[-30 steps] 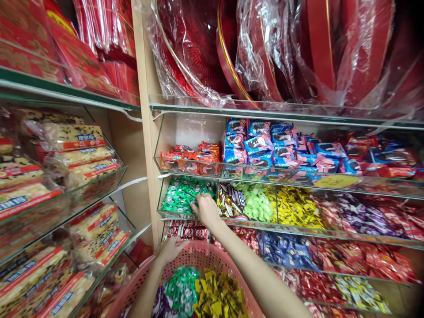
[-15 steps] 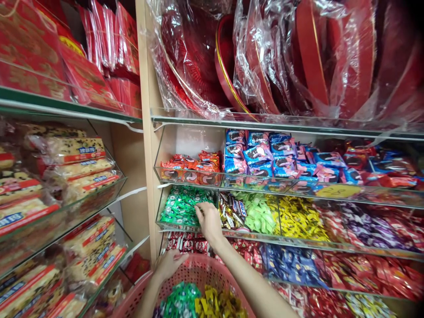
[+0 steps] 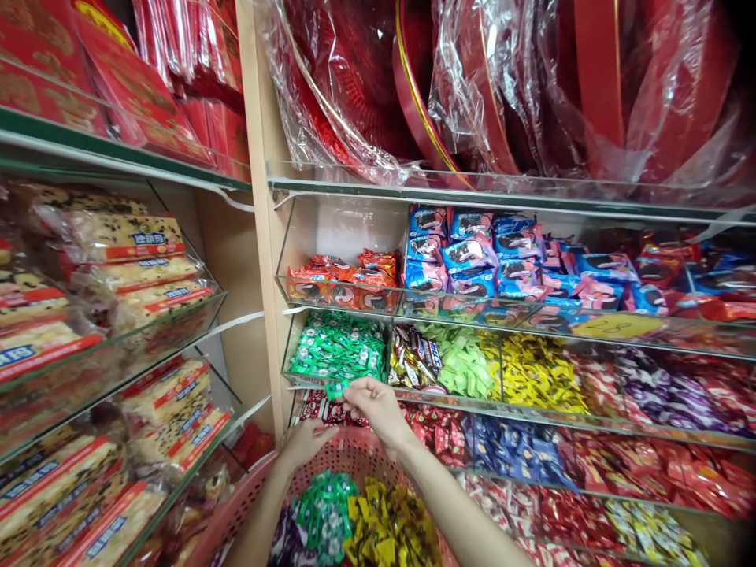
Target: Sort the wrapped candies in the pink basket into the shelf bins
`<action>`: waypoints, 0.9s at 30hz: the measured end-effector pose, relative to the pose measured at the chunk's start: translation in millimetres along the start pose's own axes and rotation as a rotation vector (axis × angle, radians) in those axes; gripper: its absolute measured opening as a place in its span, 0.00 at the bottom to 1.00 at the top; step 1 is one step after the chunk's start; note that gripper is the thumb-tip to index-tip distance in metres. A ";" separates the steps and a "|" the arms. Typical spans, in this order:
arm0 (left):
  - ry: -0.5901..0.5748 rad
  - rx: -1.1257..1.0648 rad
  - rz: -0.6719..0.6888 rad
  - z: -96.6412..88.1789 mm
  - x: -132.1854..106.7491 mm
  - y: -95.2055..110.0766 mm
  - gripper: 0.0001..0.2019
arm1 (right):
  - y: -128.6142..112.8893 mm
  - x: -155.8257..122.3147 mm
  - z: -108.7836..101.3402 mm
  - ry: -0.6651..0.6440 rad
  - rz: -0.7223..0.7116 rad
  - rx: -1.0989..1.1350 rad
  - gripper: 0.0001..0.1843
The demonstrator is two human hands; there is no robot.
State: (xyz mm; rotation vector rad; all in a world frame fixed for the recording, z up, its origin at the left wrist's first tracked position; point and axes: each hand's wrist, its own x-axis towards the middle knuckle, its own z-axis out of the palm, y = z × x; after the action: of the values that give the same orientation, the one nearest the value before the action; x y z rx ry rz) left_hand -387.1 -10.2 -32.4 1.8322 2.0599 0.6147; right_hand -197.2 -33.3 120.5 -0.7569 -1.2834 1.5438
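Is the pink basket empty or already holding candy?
Holding candy: the pink basket has piles of green candies and yellow candies, plus a few purple candies at its left.

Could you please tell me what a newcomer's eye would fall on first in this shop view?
Most likely the bright sweets on the middle shelf, with green candies at its left end and yellow candies further right. Just below them, the right hand pinches one green sweet above a pink basket, whose rim the left hand grips. On the top shelf stand big red trays in plastic wrap.
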 end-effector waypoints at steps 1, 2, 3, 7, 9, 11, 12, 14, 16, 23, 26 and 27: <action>-0.005 -0.003 0.000 0.0 0.0 -0.2 0.23 | 9.2 -2.0 -4.2 -0.033 0.003 -0.077 0.15; -0.007 -0.003 -0.002 0.1 -0.2 -0.3 0.23 | 19.8 -4.2 -8.6 -0.069 0.013 -0.156 0.13; -0.005 -0.002 -0.003 0.2 -0.4 -0.5 0.23 | 31.2 -6.4 -12.8 -0.103 0.031 -0.234 0.11; 0.020 0.002 0.006 0.7 -2.3 0.0 0.24 | 68.4 -15.6 -26.0 -0.174 0.128 -0.553 0.02; 0.026 -0.006 0.007 0.7 -3.1 0.5 0.24 | 71.0 -18.4 -27.9 -0.153 0.074 -0.765 0.05; 0.029 -0.012 -0.003 0.5 -3.3 0.8 0.24 | 59.3 -17.6 -24.9 -0.121 -0.060 -0.942 0.08; 0.027 -0.014 -0.008 0.4 -3.2 0.9 0.24 | 48.9 -15.2 -21.4 -0.109 -0.128 -0.998 0.08; 0.020 -0.014 -0.012 0.0 -2.9 0.9 0.23 | 23.3 -5.8 -11.7 -0.100 -0.229 -1.055 0.07; 0.017 -0.011 -0.009 -0.6 -2.8 1.0 0.23 | -2.1 9.4 -0.5 -0.075 -0.308 -1.095 0.08; 0.027 0.027 -0.006 -3.8 -5.0 3.4 0.24 | -30.5 70.1 25.5 0.137 -0.409 -1.397 0.11; 0.029 0.043 -0.001 -5.3 -5.3 5.3 0.25 | -24.8 83.0 32.0 0.149 -0.398 -1.475 0.15; 0.035 0.049 -0.005 -5.6 -5.3 6.0 0.26 | -23.0 85.6 33.8 0.147 -0.382 -1.484 0.16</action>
State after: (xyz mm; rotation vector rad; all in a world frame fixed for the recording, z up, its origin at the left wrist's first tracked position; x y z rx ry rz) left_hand -384.2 -15.6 -24.7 1.8548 2.1199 0.6043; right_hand -251.1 33.6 160.7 -1.3253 -2.2081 -0.0045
